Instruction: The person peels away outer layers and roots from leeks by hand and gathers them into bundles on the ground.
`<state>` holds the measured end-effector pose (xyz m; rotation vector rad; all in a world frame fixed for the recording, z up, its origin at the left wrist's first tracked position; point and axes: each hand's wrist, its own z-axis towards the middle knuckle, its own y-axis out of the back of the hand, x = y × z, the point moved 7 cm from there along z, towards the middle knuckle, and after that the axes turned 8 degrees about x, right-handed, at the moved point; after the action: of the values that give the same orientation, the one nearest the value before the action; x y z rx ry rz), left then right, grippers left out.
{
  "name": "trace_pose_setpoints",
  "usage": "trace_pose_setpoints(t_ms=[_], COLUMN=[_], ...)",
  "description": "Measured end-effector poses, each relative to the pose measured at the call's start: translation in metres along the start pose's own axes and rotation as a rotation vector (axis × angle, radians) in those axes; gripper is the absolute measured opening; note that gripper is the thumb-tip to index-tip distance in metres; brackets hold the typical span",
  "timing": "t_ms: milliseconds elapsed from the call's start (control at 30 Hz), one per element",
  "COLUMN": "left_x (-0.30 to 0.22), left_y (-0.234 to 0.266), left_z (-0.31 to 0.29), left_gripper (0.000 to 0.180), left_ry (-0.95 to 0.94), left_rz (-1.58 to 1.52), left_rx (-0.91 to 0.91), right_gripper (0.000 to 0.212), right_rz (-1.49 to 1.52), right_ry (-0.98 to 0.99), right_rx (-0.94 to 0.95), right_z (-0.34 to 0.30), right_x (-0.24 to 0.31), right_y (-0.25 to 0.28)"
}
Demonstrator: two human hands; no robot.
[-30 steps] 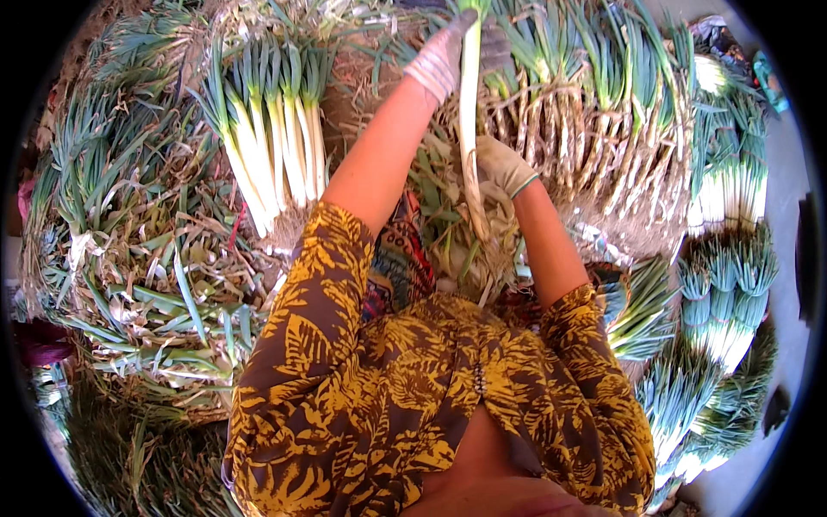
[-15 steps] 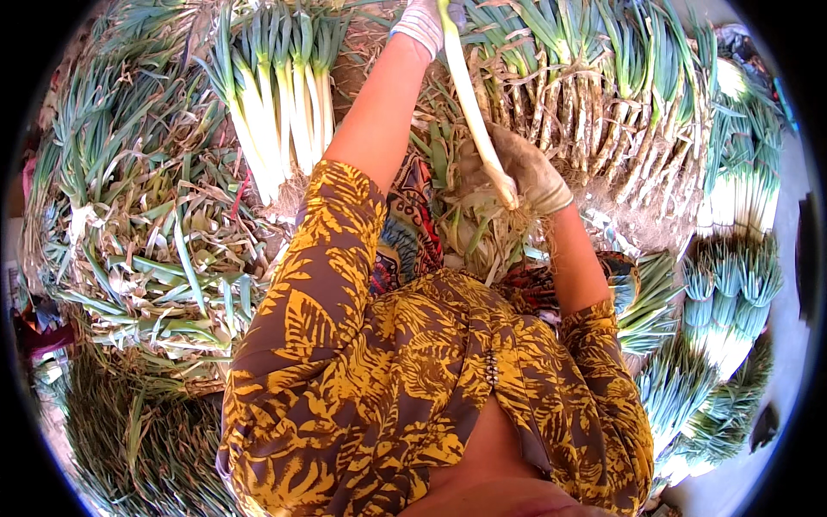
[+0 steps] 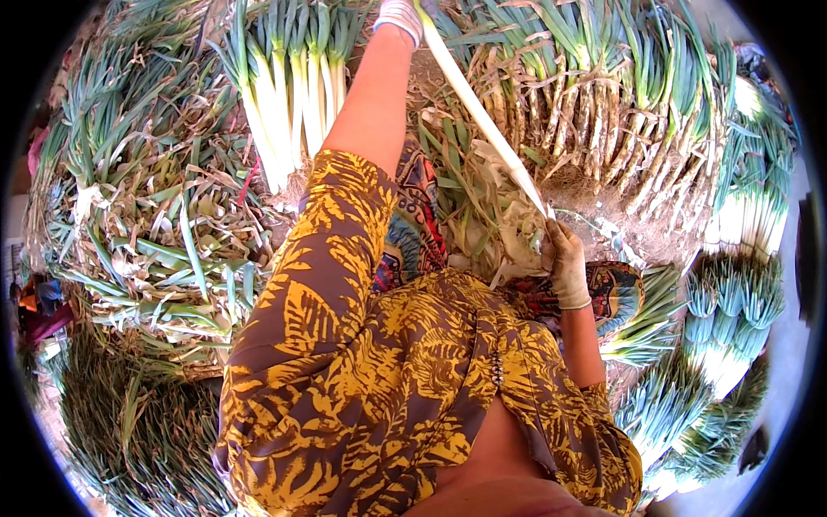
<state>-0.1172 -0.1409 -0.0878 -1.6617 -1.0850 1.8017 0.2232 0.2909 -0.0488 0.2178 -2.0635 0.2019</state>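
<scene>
A long green onion [image 3: 482,121] with a bare white stalk slants across the middle, its root end towards me. At the top edge my left hand [image 3: 400,17], in a pale glove, is closed round its green upper part; its fingers are partly cut off by the frame. My right hand [image 3: 566,265], in a dirt-stained glove, has its fingers curled at the root end, which meets the fingertips. Loose dry peelings [image 3: 504,228] lie in a heap below the stalk, between my legs in patterned trousers [image 3: 415,211].
Peeled white-stalked onions [image 3: 293,95] lie left of my left forearm. Unpeeled brown-skinned ones [image 3: 616,121] are spread at the far right. Leaf waste [image 3: 159,250] covers the left side. Tied bundles [image 3: 728,302] stand at the right, and a dark green pile [image 3: 129,422] lies at lower left.
My right hand has moved from round the lower stalk down towards me, to the root end. The onion's root end has shifted right, and my left hand slightly left.
</scene>
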Motion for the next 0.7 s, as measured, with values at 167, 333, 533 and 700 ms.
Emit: trace_pose_setpoints(t_ms=[167,333,533,700], left_x=[-0.032,-0.054,-0.134,-0.214], left_y=[-0.013,-0.080,-0.108,-0.032], left_z=[-0.021,-0.071,-0.085,-0.070], left_gripper=[0.030,0.047,0.046,0.040], left_ry=[-0.070,-0.120,-0.374,-0.336], left_rz=[-0.095,0.151,0.528,0.478], left_rx=[-0.021,0.002,-0.015,0.166], right_gripper=[0.032,0.036,0.038,0.038], right_rz=[-0.441,-0.235,-0.359,-0.530], right_ry=[0.161,0.017,-0.035,0.009], right_rx=[-0.182,-0.125,-0.111,-0.054], right_z=[0.019,0.030,0.040,0.035], right_x=[-0.068,-0.067,-0.084,-0.082], right_y=[0.073,0.035,0.049,0.034])
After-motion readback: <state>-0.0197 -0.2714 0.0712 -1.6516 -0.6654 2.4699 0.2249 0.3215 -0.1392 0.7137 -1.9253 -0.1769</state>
